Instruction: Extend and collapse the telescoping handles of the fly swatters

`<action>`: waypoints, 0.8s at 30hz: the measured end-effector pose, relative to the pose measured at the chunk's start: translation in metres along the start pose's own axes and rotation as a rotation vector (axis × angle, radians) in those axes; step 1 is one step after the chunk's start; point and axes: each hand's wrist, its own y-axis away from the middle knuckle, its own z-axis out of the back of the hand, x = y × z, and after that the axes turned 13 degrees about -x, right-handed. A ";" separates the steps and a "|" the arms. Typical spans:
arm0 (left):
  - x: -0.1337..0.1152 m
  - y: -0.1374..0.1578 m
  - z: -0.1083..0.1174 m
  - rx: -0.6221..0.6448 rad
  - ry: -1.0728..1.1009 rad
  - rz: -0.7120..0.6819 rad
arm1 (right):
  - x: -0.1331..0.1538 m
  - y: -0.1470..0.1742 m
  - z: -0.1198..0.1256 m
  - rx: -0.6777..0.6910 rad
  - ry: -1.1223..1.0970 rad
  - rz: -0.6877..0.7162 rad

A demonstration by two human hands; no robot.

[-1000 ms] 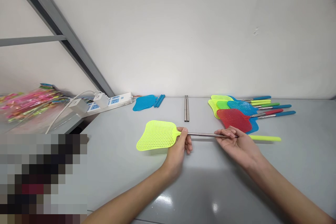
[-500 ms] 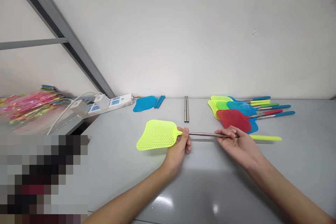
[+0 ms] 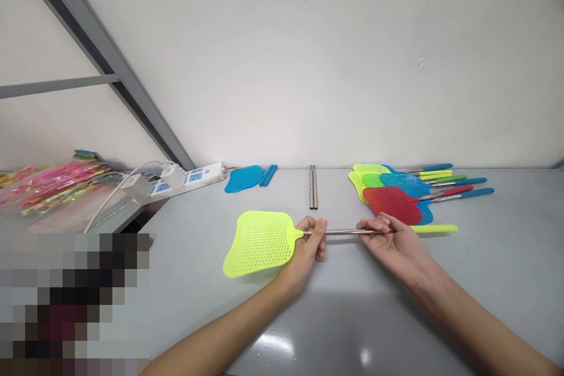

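A yellow fly swatter lies across the view, held above the table by both hands, its perforated head to the left and its yellow grip to the right. My left hand is closed round the metal rod close to the head. Farther right, my right hand holds the rod near the grip, palm turned up and fingers curled. Behind my right hand lies a pile of finished-looking swatters, with a red fly swatter on top. Two metal rods lie side by side beyond my left hand.
Blue swatter heads and two blue grips lie at the back of the grey table. A white power strip with plugs stands at the left. Plastic-wrapped colourful items lie beyond it, and a wall rises behind.
The swatter has shifted left, with its head turned more toward the camera. My left hand now sits farther along the rod from the head, and the two hands are closer together.
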 end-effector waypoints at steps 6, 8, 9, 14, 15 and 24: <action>-0.001 0.001 0.004 0.323 -0.127 0.044 | -0.011 0.009 -0.002 0.214 0.401 0.143; -0.005 0.002 0.006 0.451 -0.094 0.118 | -0.014 0.012 -0.002 0.259 0.593 0.222; -0.007 0.003 0.007 0.484 -0.070 0.149 | -0.015 0.012 -0.001 0.261 0.669 0.259; -0.015 0.005 0.013 0.528 0.018 0.255 | -0.017 0.006 0.008 0.325 0.973 0.014; -0.015 0.006 0.014 0.556 0.044 0.298 | -0.017 0.005 0.009 0.347 0.981 -0.067; -0.011 0.008 0.020 0.688 0.173 0.499 | -0.023 0.009 0.020 0.413 0.963 -0.121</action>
